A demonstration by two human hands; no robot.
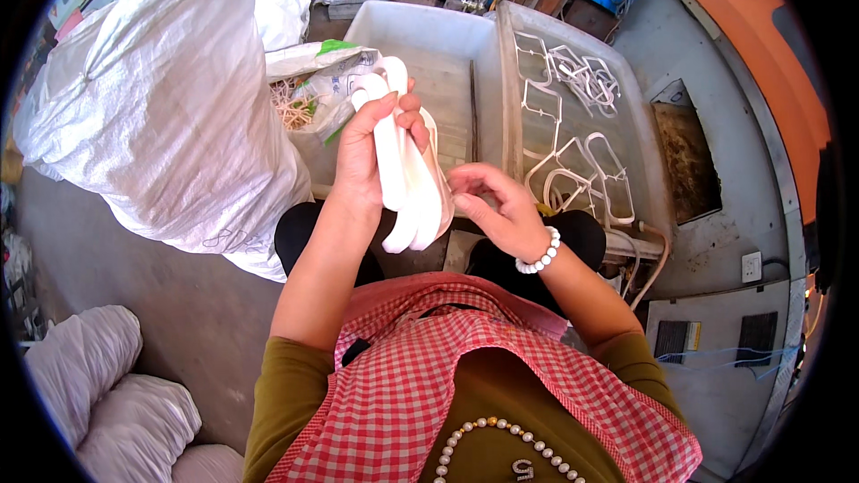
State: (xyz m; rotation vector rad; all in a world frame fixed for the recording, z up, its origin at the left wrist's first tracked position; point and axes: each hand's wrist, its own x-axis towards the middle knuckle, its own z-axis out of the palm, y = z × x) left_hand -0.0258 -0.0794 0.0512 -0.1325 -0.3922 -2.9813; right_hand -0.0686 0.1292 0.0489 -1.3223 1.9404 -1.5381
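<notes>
My left hand (pixel 369 148) is raised in front of me and grips a stack of white plastic curved pieces (pixel 407 174), thumb and fingers wrapped around their upper half. My right hand (pixel 497 206), with a white bead bracelet on the wrist, sits just to the right of the stack; its fingers are curled and pinched together close to the lower edge of the pieces. Whether it touches them I cannot tell. Both hands hover above a pale plastic crate (pixel 420 31).
A second pale tray (pixel 644 170) at the right holds several white plastic frames (pixel 586 165). A big white woven sack (pixel 161 98) stands at the left, an open bag of small sticks (pixel 300 103) beside it. More stuffed sacks (pixel 107 385) lie lower left. Grey machine surface at right.
</notes>
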